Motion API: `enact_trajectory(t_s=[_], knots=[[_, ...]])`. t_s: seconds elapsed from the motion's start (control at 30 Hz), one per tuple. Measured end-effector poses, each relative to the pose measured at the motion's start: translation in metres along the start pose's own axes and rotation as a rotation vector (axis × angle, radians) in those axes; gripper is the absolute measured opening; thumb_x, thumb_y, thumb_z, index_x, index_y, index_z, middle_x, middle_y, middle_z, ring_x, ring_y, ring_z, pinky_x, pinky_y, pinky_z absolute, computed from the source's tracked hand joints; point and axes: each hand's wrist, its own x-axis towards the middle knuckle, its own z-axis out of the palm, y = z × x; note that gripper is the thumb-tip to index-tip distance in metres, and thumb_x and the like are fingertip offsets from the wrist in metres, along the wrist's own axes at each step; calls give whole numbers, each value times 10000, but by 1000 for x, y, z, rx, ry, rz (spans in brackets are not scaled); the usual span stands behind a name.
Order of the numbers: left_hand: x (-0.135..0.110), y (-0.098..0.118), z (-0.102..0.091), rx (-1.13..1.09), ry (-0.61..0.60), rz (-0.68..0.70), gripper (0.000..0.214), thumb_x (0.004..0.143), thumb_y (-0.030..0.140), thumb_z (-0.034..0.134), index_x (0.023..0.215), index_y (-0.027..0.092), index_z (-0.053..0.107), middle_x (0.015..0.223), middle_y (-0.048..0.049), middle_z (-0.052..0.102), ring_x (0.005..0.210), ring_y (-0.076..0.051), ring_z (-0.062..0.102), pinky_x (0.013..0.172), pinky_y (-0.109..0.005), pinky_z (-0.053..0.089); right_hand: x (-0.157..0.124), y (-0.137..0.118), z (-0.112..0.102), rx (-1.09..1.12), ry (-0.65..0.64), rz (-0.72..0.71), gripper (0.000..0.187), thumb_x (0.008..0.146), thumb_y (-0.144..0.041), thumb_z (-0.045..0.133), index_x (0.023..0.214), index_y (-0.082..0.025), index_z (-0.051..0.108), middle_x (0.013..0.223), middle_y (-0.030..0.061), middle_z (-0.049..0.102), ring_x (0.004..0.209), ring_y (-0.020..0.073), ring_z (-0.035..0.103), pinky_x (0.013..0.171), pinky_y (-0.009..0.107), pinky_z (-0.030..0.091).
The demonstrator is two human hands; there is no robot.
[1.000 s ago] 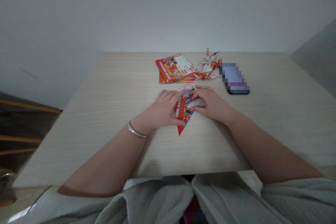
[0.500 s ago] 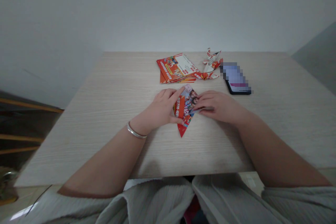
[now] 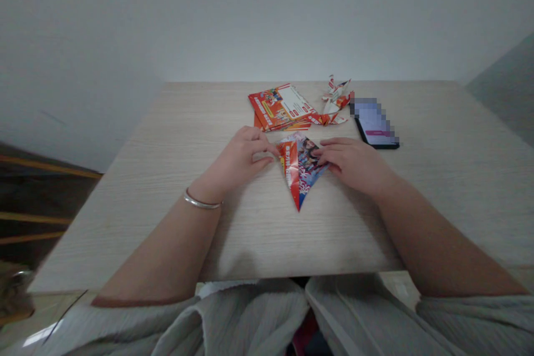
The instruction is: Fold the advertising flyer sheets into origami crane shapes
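Note:
A folded paper sheet point(image 3: 298, 169), glossy red and blue with printed figures and white lettering, lies on the table in a kite shape, its sharp point toward me. My left hand point(image 3: 246, 156) is at its left corner, fingertips by the edge and the thumb apart from them. At the right corner my right hand point(image 3: 352, 164) grips the paper, fingers over the printed side and the thumb lower down, partly hidden. A silver bangle point(image 3: 203, 203) circles my left wrist.
Behind the folded sheet lies a stack of red printed leaflets point(image 3: 277, 108). Beside it stands a folded paper figure point(image 3: 336, 101) in red and white. A phone point(image 3: 375, 125), partly pixelated, rests at the right. The light wood table point(image 3: 175, 122) meets a wall at its back.
My left hand has loosened from the sheet and moved left. The sheet's flaps now lie differently, with a narrower red panel at left and a blue one at right. My right hand has shifted slightly.

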Motion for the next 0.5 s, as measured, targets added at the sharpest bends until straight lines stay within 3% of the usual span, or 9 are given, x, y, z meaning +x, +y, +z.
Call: enact_trajectory(t_s=[0.07, 0.17, 0.3, 0.4, 0.5], knots=[[0, 0, 0, 28, -31, 47, 126, 908, 239, 638, 991, 231, 733, 1039, -59, 692, 1029, -228, 632, 995, -421, 480, 0, 1, 1, -40, -18, 10, 336, 878, -41, 519, 1008, -206, 781, 1205, 66, 775, 1240, 272, 661, 1077, 439, 515], [0, 9, 0, 12, -55, 111, 265, 907, 222, 633, 1171, 209, 658, 1323, -94, 649, 1244, -247, 591, 1102, -438, 447, 2, -3, 0, -72, -33, -11, 376, 889, -25, 492, 1071, -190, 776, 1236, 81, 763, 1253, 272, 656, 1124, 480, 472], [1, 26, 0, 29, 22, 121, 443, 928, 294, 637, 1346, 209, 517, 1523, -128, 520, 1423, -275, 465, 1198, -493, 365, 6, -18, -1, -105, -22, -55, 416, 926, -75, 498, 1274, -169, 706, 1369, 107, 686, 1302, 281, 623, 1197, 570, 363], [1, 29, 5, 47, -35, 129, 610, 951, 397, 612, 1490, 201, 405, 1586, -152, 449, 1482, -300, 394, 1245, -521, 279, 8, -29, 0, -97, -12, -72, 407, 944, -171, 530, 1317, -100, 677, 1414, 167, 641, 1331, 297, 600, 1203, 533, 373], [-1, 22, 15, 104, -142, 54, 719, 950, 428, 604, 1561, 174, 324, 1563, -181, 468, 1434, -342, 442, 1242, -599, 211, 9, -35, 1, -75, -15, -47, 451, 974, -298, 531, 1319, -42, 669, 1425, 211, 620, 1351, 313, 582, 1194, 479, 404]])
